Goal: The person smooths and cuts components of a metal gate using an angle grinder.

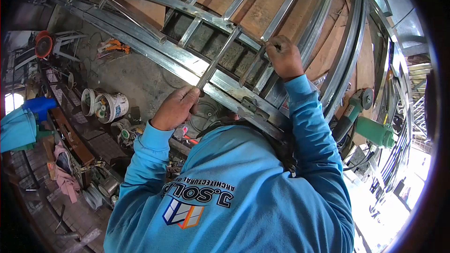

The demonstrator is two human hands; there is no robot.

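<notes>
My left hand (176,108) is closed around the near end of a narrow grey metal bar (220,58). The bar slants up and away across the rails of a metal frame (187,63). My right hand (284,57) is closed over the frame's inner rail, fingers pinched at the top of a thin dark metal strip (251,68). That strip points down and left to a tip between the short crosspieces. A small dark metal piece (254,107) rests on the near rail, close to my body.
Curved metal ribs (323,23) and brown boards (267,11) stretch beyond the frame. At right lie an angle grinder (349,112) and a green bottle (375,132). White buckets (112,107), an orange bag (114,47) and a red disc (43,44) are at left.
</notes>
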